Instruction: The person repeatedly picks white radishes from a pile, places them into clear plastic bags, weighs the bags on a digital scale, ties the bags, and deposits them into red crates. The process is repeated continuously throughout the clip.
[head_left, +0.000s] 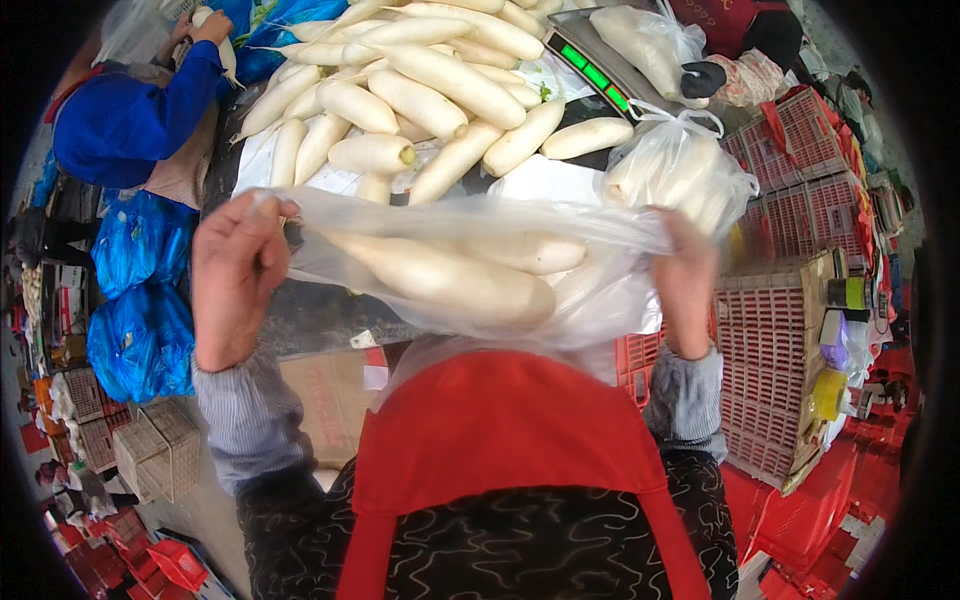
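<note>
A clear plastic bag (615,300) with several white radishes (450,280) inside is held up in front of the wearer's chest, its upper edge drawn out sideways between two bare hands. The upper left corner is pinched by the left hand (238,270), with the thumb and forefinger pressed together on the film and the other fingers curled in. The opposite corner is gripped by the right hand (688,280); its fingers are closed on the film, but the place of each fingertip cannot be told through the blur. Below the bag, the wearer's front is covered by a red apron (510,420). Just beyond the bag, a large pile of loose white radishes (425,100) is heaped, and beside its right edge a scale with a green-lit display (590,70) is seen. Near the right hand, another filled bag (680,170) is set down. Farther right, red plastic crates (755,370) are stacked. On the left, blue plastic bags (140,340) are grouped, and above them a radish is held by a co-worker in blue (135,125)
</note>
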